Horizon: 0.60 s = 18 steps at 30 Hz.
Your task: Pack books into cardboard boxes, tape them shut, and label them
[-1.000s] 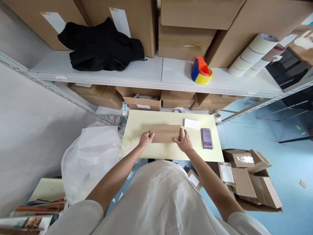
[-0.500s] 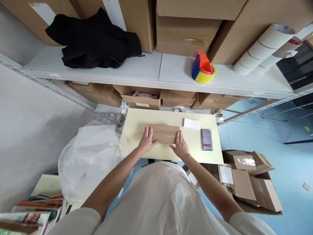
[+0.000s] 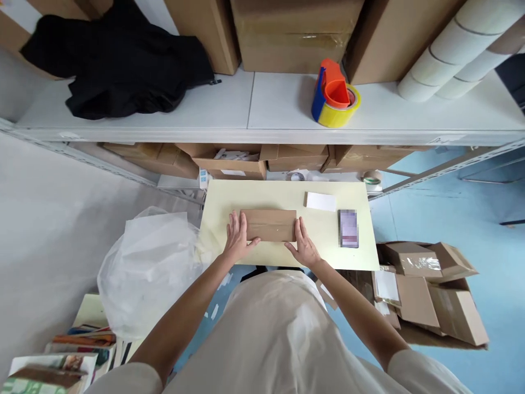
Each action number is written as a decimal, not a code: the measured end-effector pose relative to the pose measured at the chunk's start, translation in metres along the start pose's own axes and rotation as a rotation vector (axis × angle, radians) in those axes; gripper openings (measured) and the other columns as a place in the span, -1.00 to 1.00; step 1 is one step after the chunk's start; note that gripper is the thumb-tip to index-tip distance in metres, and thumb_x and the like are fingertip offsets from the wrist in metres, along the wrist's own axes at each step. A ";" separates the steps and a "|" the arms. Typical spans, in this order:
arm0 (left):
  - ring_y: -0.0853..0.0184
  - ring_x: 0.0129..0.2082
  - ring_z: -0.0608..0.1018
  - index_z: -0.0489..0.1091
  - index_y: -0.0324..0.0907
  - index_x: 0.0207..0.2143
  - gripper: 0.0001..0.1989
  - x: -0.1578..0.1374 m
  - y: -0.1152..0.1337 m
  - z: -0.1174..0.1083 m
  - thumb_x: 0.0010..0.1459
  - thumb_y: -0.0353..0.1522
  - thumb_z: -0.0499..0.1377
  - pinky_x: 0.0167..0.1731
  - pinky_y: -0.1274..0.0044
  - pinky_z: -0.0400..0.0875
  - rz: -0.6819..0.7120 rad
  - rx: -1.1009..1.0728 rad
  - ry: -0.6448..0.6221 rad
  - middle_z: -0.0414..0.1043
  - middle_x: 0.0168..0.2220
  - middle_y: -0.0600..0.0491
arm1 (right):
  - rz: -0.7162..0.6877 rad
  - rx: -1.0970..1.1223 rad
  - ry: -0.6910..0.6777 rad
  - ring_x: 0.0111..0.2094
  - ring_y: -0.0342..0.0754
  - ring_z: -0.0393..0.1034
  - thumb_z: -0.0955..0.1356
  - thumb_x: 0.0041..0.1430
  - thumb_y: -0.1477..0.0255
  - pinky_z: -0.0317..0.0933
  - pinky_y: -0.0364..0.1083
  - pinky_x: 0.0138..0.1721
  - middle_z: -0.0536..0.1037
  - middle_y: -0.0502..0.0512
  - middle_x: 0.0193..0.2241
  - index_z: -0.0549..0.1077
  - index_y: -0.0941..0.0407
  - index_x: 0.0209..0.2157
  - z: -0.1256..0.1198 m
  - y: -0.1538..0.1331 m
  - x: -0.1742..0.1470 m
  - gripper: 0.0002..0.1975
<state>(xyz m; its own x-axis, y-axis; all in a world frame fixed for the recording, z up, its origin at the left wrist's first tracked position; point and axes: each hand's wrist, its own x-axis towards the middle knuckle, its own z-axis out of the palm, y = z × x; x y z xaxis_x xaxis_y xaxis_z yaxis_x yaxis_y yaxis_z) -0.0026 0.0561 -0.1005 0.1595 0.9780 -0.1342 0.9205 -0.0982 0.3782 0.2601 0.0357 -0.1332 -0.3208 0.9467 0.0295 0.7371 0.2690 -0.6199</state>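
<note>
A small flat brown cardboard box point(image 3: 268, 225) lies lengthwise on the pale yellow table point(image 3: 262, 192), with a seam running along its top. At its left end is my left hand point(image 3: 238, 238), fingers stretched out against the edge and thumb near the front left corner. My right hand point(image 3: 304, 243) rests at the opposite end, its fingers extended along the short side and its thumb spread toward the front. Neither hand wraps around the box. To the right of it lie a white rectangular pad or stack of cards point(image 3: 320, 201) and a phone-like item point(image 3: 348, 228) with a blurred-out face.
A shelf point(image 3: 279, 101) ahead carries a tape dispenser point(image 3: 336, 98), a black garment point(image 3: 131, 65) and large white tape rolls point(image 3: 447, 54). Cardboard boxes point(image 3: 418, 298) are piled at the right. A translucent white bag point(image 3: 150, 268) stands left of the table, above some books point(image 3: 82, 345).
The view has tipped closer to the shelf. The box has shifted slightly left on the table. My fingers have moved outward from its top to its two ends.
</note>
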 end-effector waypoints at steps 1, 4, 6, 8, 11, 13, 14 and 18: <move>-0.22 0.29 -0.34 -0.40 -0.32 0.31 -0.04 0.001 0.004 -0.003 0.10 -0.10 0.12 0.11 -0.07 -0.08 0.004 0.012 0.003 -0.55 0.32 -0.43 | 0.001 0.005 0.008 0.32 0.17 -0.23 0.17 0.25 0.14 0.11 0.17 0.16 -0.30 0.36 0.33 -0.51 0.17 0.30 -0.004 0.009 0.000 -0.13; -0.21 0.30 -0.33 -0.37 -0.30 0.32 -0.06 0.009 0.023 -0.010 0.11 -0.11 0.11 0.11 -0.07 -0.06 0.048 0.033 -0.002 -0.53 0.32 -0.42 | 0.084 -0.071 0.018 0.32 0.17 -0.18 0.13 0.29 0.23 0.06 0.19 0.18 -0.08 0.43 0.30 -0.35 0.25 0.31 -0.020 0.048 0.011 -0.25; -0.19 0.30 -0.32 -0.33 -0.33 0.32 -0.08 0.022 0.041 -0.011 0.12 -0.11 0.11 0.14 -0.04 -0.08 0.095 0.048 -0.012 -0.50 0.32 -0.41 | 0.189 -0.177 -0.014 0.31 0.18 -0.14 0.12 0.30 0.35 0.04 0.21 0.18 0.04 0.44 0.27 -0.17 0.29 0.30 -0.033 0.080 0.026 -0.37; -0.15 0.31 -0.30 -0.29 -0.33 0.32 -0.11 0.039 0.065 -0.010 0.13 -0.11 0.10 0.16 -0.01 -0.09 0.156 0.058 -0.041 -0.45 0.33 -0.39 | 0.261 -0.281 -0.076 0.30 0.18 -0.12 0.14 0.27 0.46 0.00 0.20 0.19 0.07 0.42 0.26 -0.04 0.31 0.27 -0.044 0.110 0.045 -0.43; -0.08 0.32 -0.23 -0.22 -0.28 0.31 -0.20 0.070 0.104 -0.003 0.17 -0.12 0.06 0.16 0.01 -0.07 0.246 0.057 -0.129 -0.32 0.34 -0.32 | 0.300 -0.370 -0.170 0.29 0.18 -0.08 0.21 0.22 0.51 -0.03 0.17 0.21 0.05 0.40 0.27 0.05 0.30 0.25 -0.051 0.143 0.069 -0.43; -0.05 0.33 -0.18 -0.13 -0.26 0.30 -0.26 0.089 0.127 0.004 0.19 -0.13 0.03 0.17 0.02 -0.07 0.282 0.062 -0.193 -0.24 0.34 -0.30 | 0.311 -0.396 -0.210 0.28 0.18 -0.06 0.23 0.20 0.52 -0.02 0.16 0.20 0.06 0.40 0.27 0.07 0.29 0.24 -0.047 0.153 0.076 -0.43; -0.05 0.33 -0.16 -0.09 -0.27 0.29 -0.30 0.096 0.136 0.007 0.20 -0.14 0.02 0.17 0.02 -0.07 0.287 0.066 -0.221 -0.21 0.33 -0.29 | 0.311 -0.405 -0.216 0.28 0.18 -0.05 0.23 0.20 0.53 0.00 0.16 0.19 0.07 0.40 0.27 0.08 0.29 0.23 -0.044 0.155 0.076 -0.43; -0.04 0.32 -0.10 0.06 -0.28 0.23 -0.39 0.115 0.155 0.020 0.22 -0.15 -0.01 0.17 0.05 -0.04 0.255 0.074 -0.304 -0.13 0.32 -0.28 | 0.239 -0.448 -0.190 0.26 0.15 0.00 0.16 0.19 0.62 0.08 0.11 0.14 0.15 0.40 0.23 0.13 0.30 0.20 -0.033 0.154 0.058 -0.48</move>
<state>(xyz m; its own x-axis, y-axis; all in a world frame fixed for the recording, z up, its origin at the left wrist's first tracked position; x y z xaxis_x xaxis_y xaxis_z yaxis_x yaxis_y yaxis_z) 0.1659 0.1497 -0.0759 0.4746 0.8226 -0.3133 0.8589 -0.3548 0.3694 0.3753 0.1378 -0.2010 -0.1845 0.9532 -0.2395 0.9708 0.1388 -0.1954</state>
